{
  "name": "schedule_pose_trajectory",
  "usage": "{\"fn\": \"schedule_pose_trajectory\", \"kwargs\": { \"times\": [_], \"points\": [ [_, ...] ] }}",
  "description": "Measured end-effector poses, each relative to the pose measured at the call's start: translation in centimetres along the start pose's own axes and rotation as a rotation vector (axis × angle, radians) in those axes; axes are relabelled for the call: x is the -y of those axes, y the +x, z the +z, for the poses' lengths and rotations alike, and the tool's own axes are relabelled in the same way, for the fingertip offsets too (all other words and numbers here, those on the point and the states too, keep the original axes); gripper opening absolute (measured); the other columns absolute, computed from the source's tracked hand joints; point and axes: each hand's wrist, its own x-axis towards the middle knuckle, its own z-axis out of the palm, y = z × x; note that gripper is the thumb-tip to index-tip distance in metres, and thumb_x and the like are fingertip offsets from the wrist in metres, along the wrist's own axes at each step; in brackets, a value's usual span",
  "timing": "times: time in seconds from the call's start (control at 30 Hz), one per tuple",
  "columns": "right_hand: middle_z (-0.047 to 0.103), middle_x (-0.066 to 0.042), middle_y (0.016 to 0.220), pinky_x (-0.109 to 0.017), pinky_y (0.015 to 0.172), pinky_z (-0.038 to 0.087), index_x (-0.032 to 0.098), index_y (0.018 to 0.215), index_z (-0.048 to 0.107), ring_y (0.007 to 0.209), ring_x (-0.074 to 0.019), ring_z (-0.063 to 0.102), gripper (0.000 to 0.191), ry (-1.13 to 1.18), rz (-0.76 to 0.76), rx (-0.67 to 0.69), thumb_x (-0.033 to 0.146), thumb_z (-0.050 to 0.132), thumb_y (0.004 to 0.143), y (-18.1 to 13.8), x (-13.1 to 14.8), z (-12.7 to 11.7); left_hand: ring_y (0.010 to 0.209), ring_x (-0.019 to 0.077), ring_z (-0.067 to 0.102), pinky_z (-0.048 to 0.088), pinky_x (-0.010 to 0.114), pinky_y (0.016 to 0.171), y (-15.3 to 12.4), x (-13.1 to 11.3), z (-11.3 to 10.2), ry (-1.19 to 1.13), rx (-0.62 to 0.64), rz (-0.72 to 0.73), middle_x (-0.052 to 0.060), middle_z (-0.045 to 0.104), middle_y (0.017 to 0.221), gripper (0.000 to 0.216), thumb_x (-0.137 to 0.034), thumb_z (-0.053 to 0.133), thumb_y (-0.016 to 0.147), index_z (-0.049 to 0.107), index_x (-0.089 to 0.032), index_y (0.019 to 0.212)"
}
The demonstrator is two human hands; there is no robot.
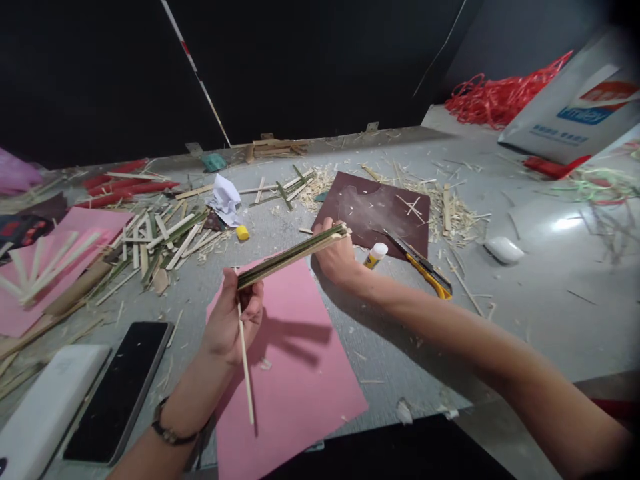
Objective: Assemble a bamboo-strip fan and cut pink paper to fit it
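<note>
Head view: the left hand is closed around the near end of a bundle of split bamboo strips, thumb on one side and curled fingers on the other. The bundle is raised above the table and slants up and away to the right, its green skin showing along the upper side. A thin pale strip sticks down from the same grip, over a pink paper sheet that catches a shadow. A dark-banded wristwatch circles the left wrist.

The right hand is partly behind the far end of the bundle, fingers bent; I cannot tell whether it grips the bundle or anything else, nor how far it is open.

Just beside the right hand stands a glue stick with a white cap. A yellow-handled utility knife lies with its blade over a dark maroon sheet, where a few thin slivers cross each other. Left of the bundle are a small yellow cap, crumpled white paper and a heap of cut bamboo pieces. A smartphone lies near the left forearm.
</note>
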Motion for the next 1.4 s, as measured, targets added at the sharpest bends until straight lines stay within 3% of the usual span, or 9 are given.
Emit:
{"fn": "schedule_pose_trajectory", "kwargs": {
  "times": [0.2, 0.4, 0.6, 0.77, 0.97, 1.17, 1.27, 1.33, 1.4],
  "points": [
    [0.067, -0.025, 0.108, -0.036, 0.075, 0.052, 0.003, 0.112, 0.071, 0.101, -0.0309, 0.063, 0.03, -0.012, 0.021, -0.009, -0.001, 0.045, 0.098, 0.4, 0.6, 0.2, 0.056, 0.0066, 0.057, 0.049, 0.017, 0.048, 0.3, -0.7, -1.3, -0.057, 0.004, -0.038, -0.001, 0.066, 0.084, 0.022, -0.034, 0.067, 0.106, 0.067, -0.012, 0.106],
    [0.068, -0.023, 0.11, -0.041, 0.088, 0.051, 0.005, 0.115, 0.07, 0.105, -0.0313, 0.063, 0.031, -0.023, 0.009, -0.061, 0.001, 0.043, 0.1, 0.5, 0.4, -0.1, 0.048, 0.0043, 0.053, 0.046, 0.014, 0.042, 0.0, -1.4, 0.0, -0.088, -0.03, -0.04, -0.004, 0.063, 0.073, 0.027, -0.036, 0.065, 0.108, 0.066, -0.011, 0.096],
    [0.07, -0.024, 0.108, -0.036, 0.079, 0.053, 0.003, 0.113, 0.071, 0.099, -0.03, 0.068, 0.033, -0.033, 0.021, -0.047, -0.002, 0.042, 0.098, 0.3, 0.5, -0.1, 0.037, -0.0011, 0.049, 0.04, 0.005, 0.037, -0.3, -2.4, 2.0, -0.124, -0.097, 0.027, -0.002, 0.06, 0.064, 0.066, -0.051, 0.026, 0.117, 0.065, -0.009, 0.084],
    [0.069, -0.029, 0.119, -0.046, 0.087, 0.053, 0.001, 0.124, 0.068, 0.11, -0.0352, 0.065, 0.039, -0.061, 0.035, -0.067, 0.0, 0.039, 0.098, 1.0, 0.7, -0.5, 0.035, -0.0014, 0.047, 0.038, 0.004, 0.036, -0.4, -2.6, 2.6, -0.14, -0.116, 0.043, -0.001, 0.057, 0.062, 0.073, -0.051, 0.014, 0.116, 0.062, -0.011, 0.079],
    [0.069, -0.024, 0.125, -0.045, 0.097, 0.05, 0.008, 0.118, 0.073, 0.123, -0.0351, 0.058, 0.034, -0.018, -0.163, -0.065, 0.003, 0.046, 0.098, 1.5, 1.2, -0.9, 0.035, -0.0008, 0.046, 0.037, 0.004, 0.035, -0.2, -2.8, 2.3, -0.161, -0.106, 0.052, -0.001, 0.058, 0.063, 0.072, -0.055, 0.017, 0.116, 0.062, -0.011, 0.081],
    [0.069, -0.026, 0.112, -0.038, 0.075, 0.052, 0.001, 0.114, 0.069, 0.099, -0.0311, 0.065, 0.026, 0.063, -0.278, -0.04, 0.001, 0.046, 0.102, -1.7, 1.4, -3.4, 0.033, -0.0001, 0.045, 0.037, 0.004, 0.035, -0.2, -3.4, 2.2, -0.205, -0.082, 0.048, -0.002, 0.058, 0.061, 0.079, -0.068, 0.012, 0.109, 0.061, -0.012, 0.084],
    [0.069, -0.019, 0.113, -0.037, 0.079, 0.051, 0.008, 0.116, 0.068, 0.103, -0.028, 0.063, 0.022, 0.128, -0.504, -0.07, 0.011, 0.048, 0.108, -5.5, 1.7, -4.6, 0.033, -0.0002, 0.046, 0.038, 0.004, 0.035, -0.5, -3.6, 2.2, -0.215, -0.073, 0.043, -0.001, 0.059, 0.061, 0.08, -0.068, 0.009, 0.109, 0.059, -0.012, 0.083],
    [0.072, -0.011, 0.108, -0.033, 0.077, 0.05, 0.016, 0.106, 0.071, 0.098, -0.0223, 0.063, 0.021, 0.179, -0.706, -0.062, 0.013, 0.05, 0.109, -8.2, 2.0, -4.3, 0.033, -0.0001, 0.047, 0.038, 0.004, 0.034, -0.6, -3.6, 2.2, -0.21, -0.069, 0.042, -0.001, 0.059, 0.061, 0.079, -0.066, 0.009, 0.11, 0.06, -0.011, 0.083],
    [0.073, -0.011, 0.103, -0.035, 0.074, 0.05, 0.015, 0.095, 0.071, 0.094, -0.0228, 0.063, 0.021, 0.265, -0.904, -0.081, 0.012, 0.054, 0.107, -10.3, 2.0, -3.4, 0.033, -0.0002, 0.046, 0.037, 0.004, 0.033, -0.5, -3.6, 2.2, -0.183, -0.065, 0.048, -0.001, 0.06, 0.061, 0.077, -0.065, 0.015, 0.111, 0.063, -0.011, 0.085]
  ]
}}
